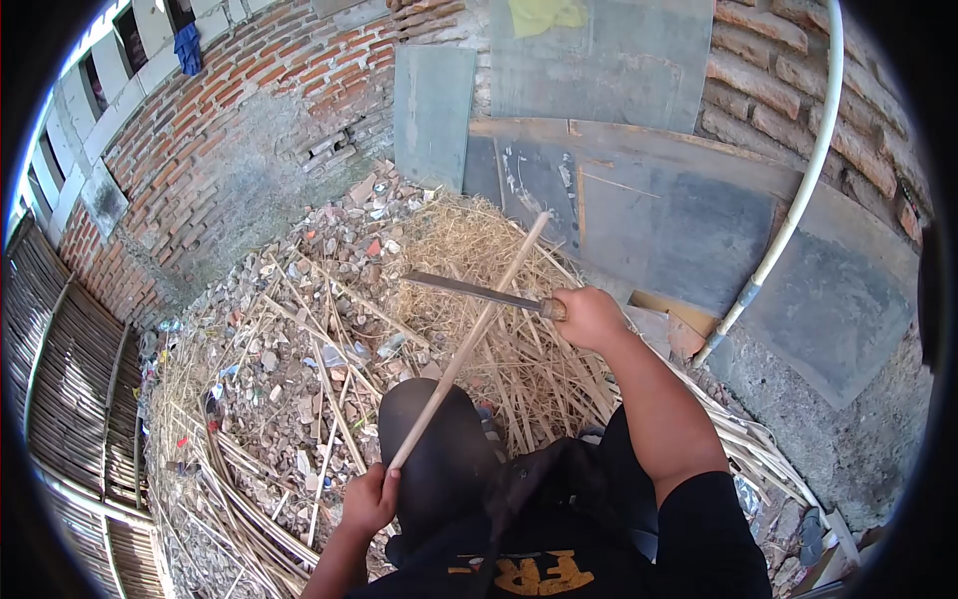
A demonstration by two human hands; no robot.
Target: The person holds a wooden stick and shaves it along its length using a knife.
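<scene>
My right hand (pixel 591 319) is closed round the wooden handle of a long-bladed knife (pixel 469 290). Its dark blade points left and crosses the upper part of a bamboo strip (pixel 454 364), apparently touching it. The lower end of that pale strip is gripped in my left hand (pixel 369 498), thumb along it. From there the strip slants up and to the right, passing over my bent knee (pixel 429 424), and its far end stands above the shavings. Straw-like shavings (pixel 459 235) lie heaped on the ground behind the knife.
Rubble (pixel 269 389) with loose bamboo strips (pixel 324 399) covers the ground on the left. Grey boards (pixel 669 230) lean against the brick wall (pixel 758 60). A white pipe (pixel 798 200) slants down at right. A bamboo slat fence (pixel 70 369) stands far left.
</scene>
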